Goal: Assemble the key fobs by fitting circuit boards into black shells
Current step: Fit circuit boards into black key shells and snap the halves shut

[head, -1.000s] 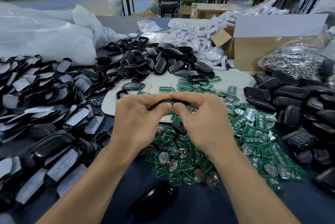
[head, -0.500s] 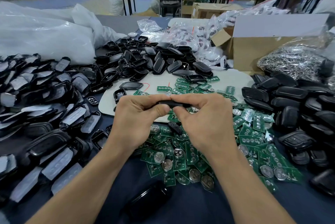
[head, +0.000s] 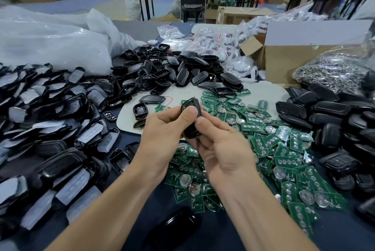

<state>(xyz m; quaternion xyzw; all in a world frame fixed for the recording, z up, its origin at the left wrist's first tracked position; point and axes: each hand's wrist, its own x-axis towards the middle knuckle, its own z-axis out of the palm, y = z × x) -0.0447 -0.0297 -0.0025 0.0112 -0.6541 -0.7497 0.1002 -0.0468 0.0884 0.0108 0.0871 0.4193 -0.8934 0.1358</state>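
Both hands hold one black key fob shell [head: 191,106] upright above the table's middle. My left hand [head: 162,135] grips it from the left, thumb pressed on its face. My right hand [head: 221,147] grips its lower part from the right. Whether a board sits inside is hidden. A heap of green circuit boards [head: 274,149] with round silver cells spreads below and to the right of my hands. Black shells [head: 172,72] are piled behind, more black shells [head: 334,120] lie at the right, and film-covered shell halves [head: 46,120] fill the left.
A white mat [head: 263,92] lies under the boards. A cardboard box [head: 288,61] and a bag of metal rings [head: 332,72] stand at the back right. White plastic bags [head: 50,45] bulk at the back left. One black shell [head: 178,224] lies near the front edge.
The shell was held flat and edge-on between both hands; now it is turned upright, its face toward me. My right hand has shifted lower on it.
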